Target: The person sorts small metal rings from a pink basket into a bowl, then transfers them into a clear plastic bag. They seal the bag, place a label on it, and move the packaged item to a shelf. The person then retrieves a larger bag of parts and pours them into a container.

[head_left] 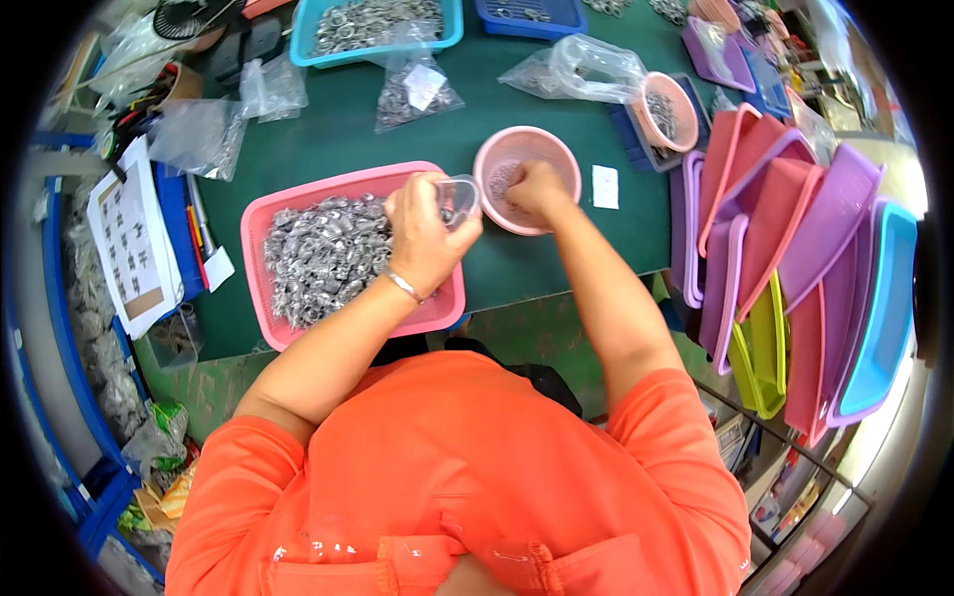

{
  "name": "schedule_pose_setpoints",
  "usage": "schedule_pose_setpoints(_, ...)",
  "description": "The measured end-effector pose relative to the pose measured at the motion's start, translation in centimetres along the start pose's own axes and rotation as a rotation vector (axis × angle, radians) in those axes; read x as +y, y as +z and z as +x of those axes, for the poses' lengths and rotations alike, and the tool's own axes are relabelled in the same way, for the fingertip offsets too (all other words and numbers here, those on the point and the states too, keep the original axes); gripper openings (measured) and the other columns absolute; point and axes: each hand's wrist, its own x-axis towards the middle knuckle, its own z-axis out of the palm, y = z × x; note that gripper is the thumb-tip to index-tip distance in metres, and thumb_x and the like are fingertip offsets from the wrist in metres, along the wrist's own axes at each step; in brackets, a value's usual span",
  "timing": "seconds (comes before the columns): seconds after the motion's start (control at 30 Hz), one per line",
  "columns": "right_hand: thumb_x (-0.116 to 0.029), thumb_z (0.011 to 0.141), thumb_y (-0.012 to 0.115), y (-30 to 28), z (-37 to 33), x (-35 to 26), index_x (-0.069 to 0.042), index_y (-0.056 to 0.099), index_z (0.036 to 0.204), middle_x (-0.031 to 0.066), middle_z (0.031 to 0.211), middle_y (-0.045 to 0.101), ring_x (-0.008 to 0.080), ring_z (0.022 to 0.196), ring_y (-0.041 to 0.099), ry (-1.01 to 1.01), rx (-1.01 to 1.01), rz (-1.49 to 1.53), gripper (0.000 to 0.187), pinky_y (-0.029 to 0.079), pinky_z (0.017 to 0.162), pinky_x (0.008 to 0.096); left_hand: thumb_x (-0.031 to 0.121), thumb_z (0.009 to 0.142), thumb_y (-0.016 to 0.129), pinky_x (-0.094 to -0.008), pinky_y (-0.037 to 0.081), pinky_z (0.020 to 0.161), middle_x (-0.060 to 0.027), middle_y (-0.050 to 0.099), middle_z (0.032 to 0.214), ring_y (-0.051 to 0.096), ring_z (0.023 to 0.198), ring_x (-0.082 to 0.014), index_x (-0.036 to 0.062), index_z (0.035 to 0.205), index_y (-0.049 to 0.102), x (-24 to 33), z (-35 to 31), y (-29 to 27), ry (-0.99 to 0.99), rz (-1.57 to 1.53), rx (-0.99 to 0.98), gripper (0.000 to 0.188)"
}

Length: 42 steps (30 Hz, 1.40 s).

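My left hand point(425, 230) is closed round a small clear plastic cup point(458, 199), tilted over the right edge of a pink basket. This pink basket point(254, 260) is filled with many small silvery metal parts point(328, 253). Right beside it stands a round pink bowl point(556, 159) with small metal pieces point(503, 181) at its bottom. Into that bowl reaches my right hand point(535, 189), its fingers curled downward at the pieces. The fingertips are partly hidden, so what they pinch cannot be made out.
A blue tray of metal parts point(457, 30), bagged parts point(397, 94) and a smaller pink bowl point(686, 109) stand at the back of the green table point(348, 139). Stacked coloured baskets point(765, 228) crowd the right side. Papers point(129, 233) and pens lie left. A white slip point(605, 187) lies near the bowl.
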Motion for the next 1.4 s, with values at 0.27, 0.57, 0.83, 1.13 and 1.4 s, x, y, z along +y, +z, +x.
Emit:
schedule_pose_setpoints(0.27, -0.004, 0.064, 0.063, -6.4, -6.9, -5.2, 0.0, 0.062, 0.083, 0.0093, 0.074, 0.063, 0.0169, 0.073, 0.062, -0.565, -0.073, 0.386, 0.02, 0.049, 0.065, 0.0305, 0.021, 0.063, 0.072, -0.0425, 0.032, 0.078, -0.0106, 0.053, 0.087, 0.052, 0.087, -0.0281, 0.0052, 0.1, 0.046, -0.2, -0.1, 0.9, -0.061, 0.021, -0.106, 0.048)
schedule_pose_setpoints(0.57, 0.006, 0.072, 0.057, -5.5, -8.7, -7.1, 0.003, 0.062, 0.094, 0.0116, 0.087, 0.065, 0.0187, 0.083, 0.064, -0.725, 0.002, 0.247, 0.023, 0.05, 0.075, 0.0285, 0.019, 0.064, 0.072, -0.0431, 0.033, 0.08, -0.0107, 0.054, 0.089, 0.053, 0.087, -0.0287, 0.0049, 0.1, 0.046, -0.8, -0.1, 1.1, -0.069, 0.012, -0.081, 0.047)
schedule_pose_setpoints(0.83, -0.006, 0.072, 0.058, 0.4, -0.4, -2.1, -0.001, 0.067, 0.093, 0.0205, 0.091, 0.064, 0.0321, 0.094, 0.061, -0.084, 0.082, -0.172, 0.023, 0.048, 0.083, 0.0376, 0.017, 0.066, 0.07, -0.0399, 0.036, 0.077, -0.0086, 0.056, 0.085, 0.055, 0.08, -0.0264, 0.0036, 0.095, 0.047, -1.0, -0.6, 0.4, -0.067, 0.01, -0.065, 0.039)
schedule_pose_setpoints(1.13, -0.005, 0.071, 0.059, 2.9, 0.7, -0.8, 0.003, 0.062, 0.098, 0.0229, 0.102, 0.061, 0.0356, 0.096, 0.059, -0.081, 0.137, -0.135, 0.029, 0.048, 0.083, 0.039, 0.017, 0.066, 0.07, -0.0402, 0.035, 0.08, -0.011, 0.054, 0.089, 0.054, 0.084, -0.0288, 0.0037, 0.097, 0.047, -0.9, -0.4, -0.5, -0.053, 0.026, -0.062, 0.041)
schedule_pose_setpoints(1.4, -0.003, 0.068, 0.064, -1.5, -6.5, -4.3, 0.001, 0.06, 0.093, 0.0077, 0.083, 0.06, 0.012, 0.071, 0.059, -0.683, 0.172, 0.688, 0.025, 0.048, 0.065, 0.0244, 0.018, 0.066, 0.07, -0.0411, 0.035, 0.08, -0.0112, 0.055, 0.09, 0.054, 0.086, -0.0294, 0.004, 0.1, 0.047, -1.4, -0.5, -0.4, -0.027, 0.088, -0.072, 0.044)
